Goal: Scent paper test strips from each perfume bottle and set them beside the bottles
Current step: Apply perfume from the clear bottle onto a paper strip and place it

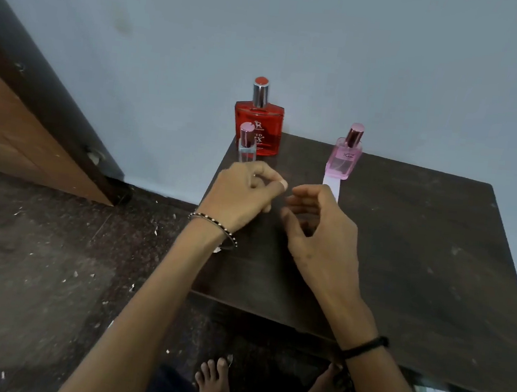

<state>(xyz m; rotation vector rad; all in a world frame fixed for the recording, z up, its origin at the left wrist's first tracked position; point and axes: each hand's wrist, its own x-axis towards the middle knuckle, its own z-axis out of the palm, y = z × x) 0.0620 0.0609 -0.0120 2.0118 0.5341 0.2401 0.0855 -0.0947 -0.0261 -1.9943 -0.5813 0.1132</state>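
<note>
Now we are looking down at a dark wooden table (pixel 405 243) set against a pale blue wall (pixel 299 40), and three bottles stand along its far edge. At the back corner we have the red bottle (pixel 258 125) with its silver collar, upright. Just in front of it, overlapping it in our view, is the small clear bottle (pixel 247 150) with a pink cap. Off to the right, apart from those two, stands the pink bottle (pixel 343 160). A white paper strip (pixel 331 186) lies flat on the table right at its foot, its near end hidden behind the right hand (pixel 320 234). That right hand hovers over the middle of the table, fingers loosely curled, palm turned to the left, and we see nothing in it. The left hand (pixel 241 197) sits just below the clear bottle, fingers tucked in and thumb pressed towards the forefinger as in a pinch. Whether anything is caught there, or whether it touches the bottle, we cannot tell. A beaded bracelet (pixel 216 225) circles the left wrist, a black band (pixel 366 346) the right. Below the table edge we catch bare feet (pixel 212 379) on a dark floor (pixel 36 268) flecked with white scraps, and a brown door (pixel 17 138) stands at the left.
</note>
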